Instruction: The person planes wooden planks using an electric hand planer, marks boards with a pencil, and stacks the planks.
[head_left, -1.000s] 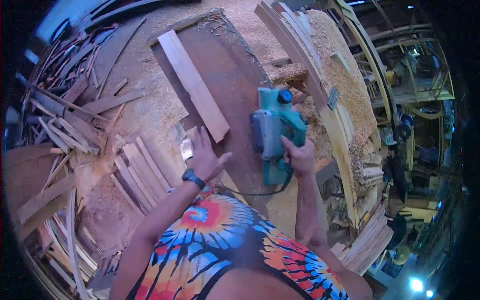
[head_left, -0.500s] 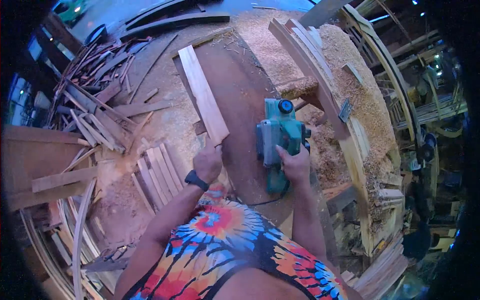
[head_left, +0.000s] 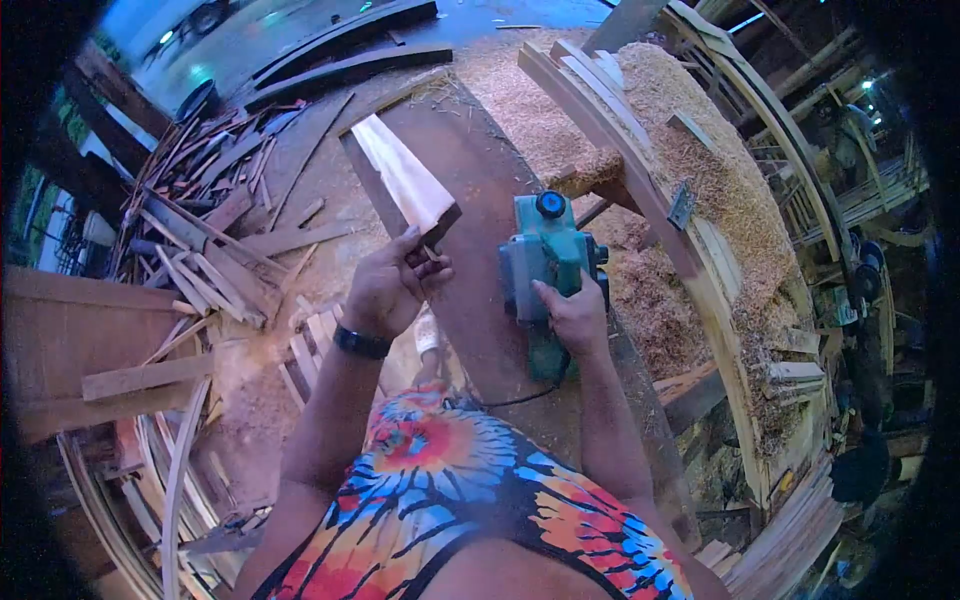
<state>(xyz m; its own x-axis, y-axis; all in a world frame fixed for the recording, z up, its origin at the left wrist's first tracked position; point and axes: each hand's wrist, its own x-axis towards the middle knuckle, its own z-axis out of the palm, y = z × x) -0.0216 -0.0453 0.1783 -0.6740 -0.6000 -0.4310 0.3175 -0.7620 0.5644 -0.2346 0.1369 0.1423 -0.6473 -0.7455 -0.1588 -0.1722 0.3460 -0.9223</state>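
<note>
My left hand (head_left: 392, 285), with a dark band on its wrist, pinches the near end of a pale wooden plank (head_left: 402, 178). That end is tilted up off the brown bench (head_left: 465, 135), showing its darker end face, while the far end lies toward the bench's far left corner. Closed round the handle of a green electric planer (head_left: 547, 240) is my right hand (head_left: 577, 318). The planer rests on the bench to the right of the plank, with its black cord trailing toward my body. Its underside is hidden.
A long beam (head_left: 640, 190) runs beside the bench on the right, with heaps of wood shavings (head_left: 680, 90) around it. Scrap wood (head_left: 215, 170) is piled at the left. Several cut strips (head_left: 315, 340) lie low beside my left forearm.
My left hand has raised and turned the near end of the plank. The planer and my right hand appear slightly further left in view, as the camera has shifted.
</note>
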